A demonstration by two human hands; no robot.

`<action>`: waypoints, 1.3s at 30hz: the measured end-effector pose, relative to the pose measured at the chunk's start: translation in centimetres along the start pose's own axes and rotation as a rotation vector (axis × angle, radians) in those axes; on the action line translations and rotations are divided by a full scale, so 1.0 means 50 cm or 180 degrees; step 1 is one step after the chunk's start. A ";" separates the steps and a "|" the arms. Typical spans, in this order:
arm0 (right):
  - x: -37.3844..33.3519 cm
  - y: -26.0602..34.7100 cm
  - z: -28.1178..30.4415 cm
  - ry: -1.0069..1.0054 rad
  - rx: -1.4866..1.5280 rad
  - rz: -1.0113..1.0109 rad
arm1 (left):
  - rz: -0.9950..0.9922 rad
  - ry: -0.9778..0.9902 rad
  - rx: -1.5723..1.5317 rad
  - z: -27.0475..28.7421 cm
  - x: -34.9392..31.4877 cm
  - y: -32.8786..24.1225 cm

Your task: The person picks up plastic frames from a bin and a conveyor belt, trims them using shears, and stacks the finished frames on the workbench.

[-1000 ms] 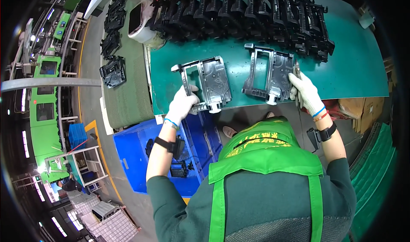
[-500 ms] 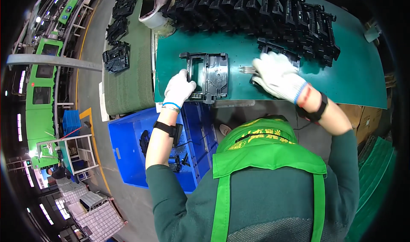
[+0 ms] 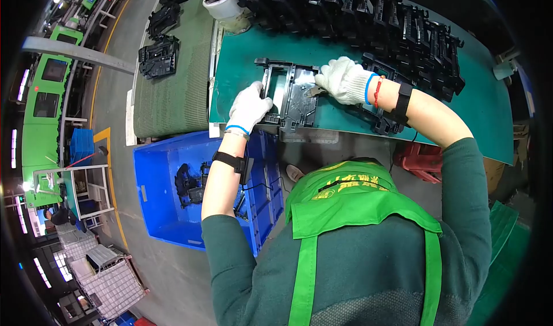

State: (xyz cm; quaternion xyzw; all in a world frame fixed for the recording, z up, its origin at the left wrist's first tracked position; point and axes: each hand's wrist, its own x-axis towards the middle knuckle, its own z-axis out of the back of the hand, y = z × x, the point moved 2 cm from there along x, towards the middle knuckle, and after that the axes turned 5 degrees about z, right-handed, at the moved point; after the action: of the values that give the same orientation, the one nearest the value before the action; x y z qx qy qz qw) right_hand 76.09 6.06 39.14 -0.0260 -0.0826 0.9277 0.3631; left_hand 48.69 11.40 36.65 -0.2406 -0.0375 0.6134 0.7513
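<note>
A black plastic frame (image 3: 300, 98) with a rectangular opening lies near the front edge of the green work table (image 3: 230, 93). My left hand (image 3: 250, 105), in a white glove, has its fingers closed on the frame's left side. From my gloved right hand (image 3: 344, 81) sticks out a small silvery metal tool (image 3: 313, 91), its tip over the frame's right edge. The fist hides the tool's handle, and its exact kind cannot be made out. Partly under my right forearm lies another black plastic frame (image 3: 368, 114).
A row of similar black frames (image 3: 368, 23) stands along the table's back. A white container (image 3: 226, 4) is at the back left. Left of the table runs a green conveyor belt (image 3: 178, 104) carrying several black parts. Below it, a blue bin (image 3: 161, 205) holds black pieces.
My right hand has moved left with the metal tool, from over the right-hand frame to the frame under my left hand. The left hand keeps its hold. The whole view has shifted slightly.
</note>
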 end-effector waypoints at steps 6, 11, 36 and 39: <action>0.005 -0.017 -0.003 0.0669 0.1137 -0.0756 | -0.0042 0.0315 -0.0718 -0.014 0.027 0.044; -0.024 -0.034 0.059 -0.0337 0.1525 -0.1337 | -0.0054 0.1012 -0.3629 0.021 -0.008 0.034; 0.053 -0.030 0.063 -0.0641 0.2503 -0.2224 | -0.0079 -0.0339 -0.0711 0.043 -0.068 -0.106; 0.032 -0.021 0.084 -0.0842 0.2059 -0.2180 | -0.0076 -0.0308 -0.0687 0.048 -0.068 -0.111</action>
State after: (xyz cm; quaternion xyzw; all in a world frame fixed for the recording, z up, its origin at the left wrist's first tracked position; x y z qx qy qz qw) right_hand 75.18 7.33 43.47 0.2349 0.1605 0.7284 0.6232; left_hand 52.03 8.23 41.83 -0.2897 -0.1424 0.6077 0.7256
